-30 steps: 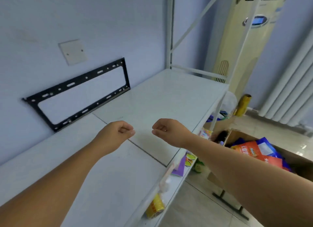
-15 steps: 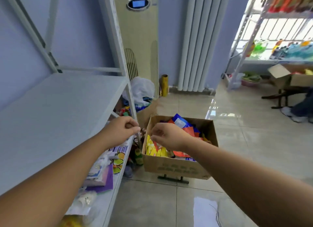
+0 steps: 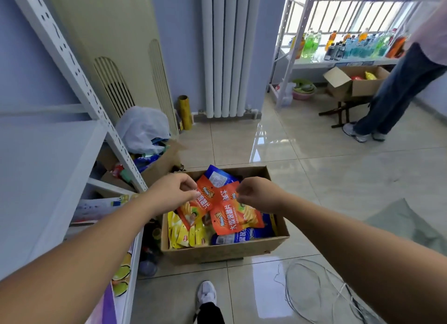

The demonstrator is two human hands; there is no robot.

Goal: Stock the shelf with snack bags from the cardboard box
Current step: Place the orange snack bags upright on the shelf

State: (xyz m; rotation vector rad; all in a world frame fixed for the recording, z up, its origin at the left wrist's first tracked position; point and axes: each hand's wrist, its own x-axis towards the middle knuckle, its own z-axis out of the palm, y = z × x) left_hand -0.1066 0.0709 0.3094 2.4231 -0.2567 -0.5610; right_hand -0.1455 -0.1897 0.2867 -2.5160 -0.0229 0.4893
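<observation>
Orange bag (image 3: 197, 208) pinched by left hand (image 3: 173, 194), second bag (image 3: 235, 218) by right hand (image 3: 256, 194), over cardboard box (image 3: 225, 250)

The left snack bag (image 3: 204, 201) and the right snack bag (image 3: 235, 217) are orange-red with white lettering and pictures of pale yellow crisps. In the brown cardboard box (image 3: 225, 250) lie yellow bags (image 3: 186, 235) and blue bags (image 3: 242, 236) with white panels. The shelf (image 3: 48, 168) is white, the wall (image 3: 179, 33) pale lilac-blue, the ribbed radiator (image 3: 227, 50) white, the floor tiles (image 3: 314, 178) glossy beige. The distant bottles (image 3: 350, 45) are green, blue and orange, and a standing person's trousers (image 3: 399, 86) dark blue
</observation>
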